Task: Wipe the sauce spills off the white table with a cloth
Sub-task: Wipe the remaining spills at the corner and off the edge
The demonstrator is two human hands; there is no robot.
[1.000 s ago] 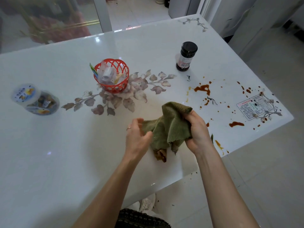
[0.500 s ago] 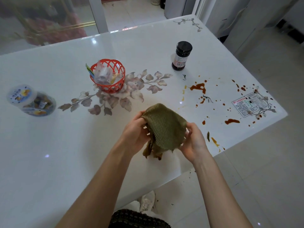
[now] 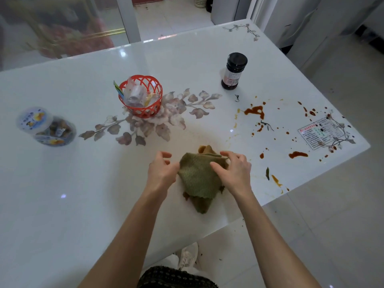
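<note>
White table (image 3: 83, 204) with a green cloth (image 3: 197, 179) bunched between two hands.
The cloth lies by the near edge. The right hand (image 3: 234, 173) grips its right side, thumb across the top; the left hand (image 3: 162, 173), fingers loosely curled, touches its left edge, hold unclear. Brown sauce spills (image 3: 254, 111) dot the table's right part.

Pale floor tiles (image 3: 336, 215) lay on the right, a glass panel (image 3: 62, 34) stood behind, and daylight filled the doorway (image 3: 172, 19).
</note>
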